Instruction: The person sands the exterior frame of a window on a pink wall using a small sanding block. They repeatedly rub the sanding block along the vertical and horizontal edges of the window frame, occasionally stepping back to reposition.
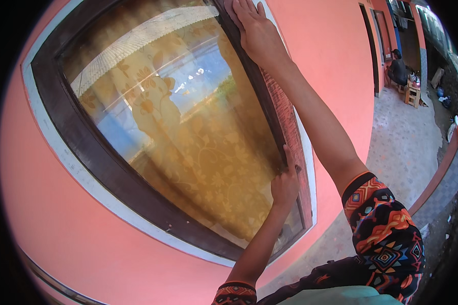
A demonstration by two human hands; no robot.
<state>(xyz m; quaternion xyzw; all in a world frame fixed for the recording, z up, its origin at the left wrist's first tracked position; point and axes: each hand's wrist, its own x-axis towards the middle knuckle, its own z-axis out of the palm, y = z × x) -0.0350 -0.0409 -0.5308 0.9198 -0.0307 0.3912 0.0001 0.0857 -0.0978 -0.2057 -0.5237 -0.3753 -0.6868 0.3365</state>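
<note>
A glass window (198,126) in a dark brown frame (110,164) fills the middle, and a yellowish floral curtain shows through the glass. My right hand (257,36) lies flat high on the frame's right side, pressing a thin brownish-pink sheet or pad (233,15) against it. Below, my left hand (286,187) touches the same side with its index finger extended, the other fingers curled. Near that finger sits a small dark fitting (298,168). Between the hands the frame's face (284,110) looks scuffed and reddish, unlike the dark left side.
A white border (76,173) and a pink wall (324,57) surround the window. Down the walkway (400,133) at the right, a person in dark clothes (397,68) squats beside a small wooden stool (413,95). A tiled ledge (442,190) edges the walkway.
</note>
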